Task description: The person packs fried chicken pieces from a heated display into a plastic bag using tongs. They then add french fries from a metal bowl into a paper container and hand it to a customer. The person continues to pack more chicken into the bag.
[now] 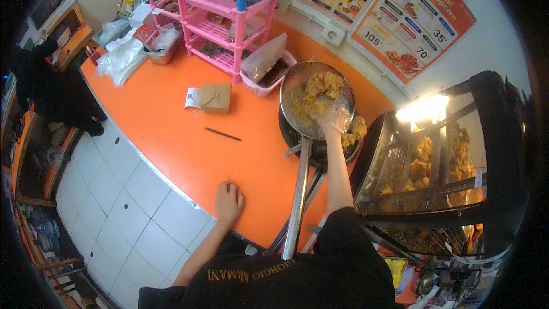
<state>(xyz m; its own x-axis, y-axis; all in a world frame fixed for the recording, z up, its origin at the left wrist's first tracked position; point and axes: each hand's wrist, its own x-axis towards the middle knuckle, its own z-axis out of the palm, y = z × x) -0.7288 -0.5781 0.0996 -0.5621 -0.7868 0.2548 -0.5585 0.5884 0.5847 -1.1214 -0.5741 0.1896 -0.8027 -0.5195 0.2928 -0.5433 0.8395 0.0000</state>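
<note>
My right hand (333, 118), in a clear plastic glove, reaches into a round metal strainer (288, 90) with fried, breaded chicken pieces (328, 86) and crumbs; its fingers are partly hidden, so whether they grip anything is unclear. The strainer rests on a dark round pan (319, 161), with more fried pieces (358, 128) at the pan's right side. The strainer's long metal handle (298, 206) points toward my body. My bare left hand (230, 201) rests on the orange table (184, 154), fingers curled. Beyond it lie a dark pencil-like stick (223, 134) and a small brown cardboard box (215, 98) beside a printed paper slip (192, 98).
A lit glass display case (429, 159) with fried chicken stands close on the right. Pink plastic racks (210, 30) and a pink basket (268, 90) stand at the back. Plastic bags (124, 58) and a metal container (165, 51) lie back left. A person in black (55, 81) stands far left.
</note>
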